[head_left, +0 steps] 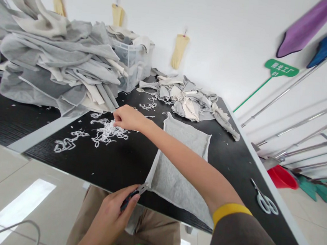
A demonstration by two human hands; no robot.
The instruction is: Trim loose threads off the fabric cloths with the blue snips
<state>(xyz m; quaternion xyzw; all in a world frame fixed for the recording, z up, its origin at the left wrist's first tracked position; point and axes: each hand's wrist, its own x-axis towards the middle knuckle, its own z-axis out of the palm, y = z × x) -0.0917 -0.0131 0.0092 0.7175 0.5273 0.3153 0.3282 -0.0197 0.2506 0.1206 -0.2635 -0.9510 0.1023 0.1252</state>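
My left hand [116, 212], at the front table edge, is closed around small thread snips [133, 197] with dark handles and metal jaws. The tip of the snips meets the near left corner of a flat grey cloth [181, 159] with a pale edge. Across that cloth reaches my right arm. My right hand [127, 117] is closed, fingers curled downward over a tangled heap of white threads [109, 133]. What its fingertips pinch, if anything, is hidden. A smaller clump of threads [70, 141] lies left of the heap.
A tall stack of grey and cream cloths [57, 54] fills the left, beside a clear plastic bin [131, 63] of cloths. Behind the flat cloth lies a loose pile of cloths [183, 95]. Scissors [264, 199] rest near the right edge. A red bucket [282, 177] stands beyond.
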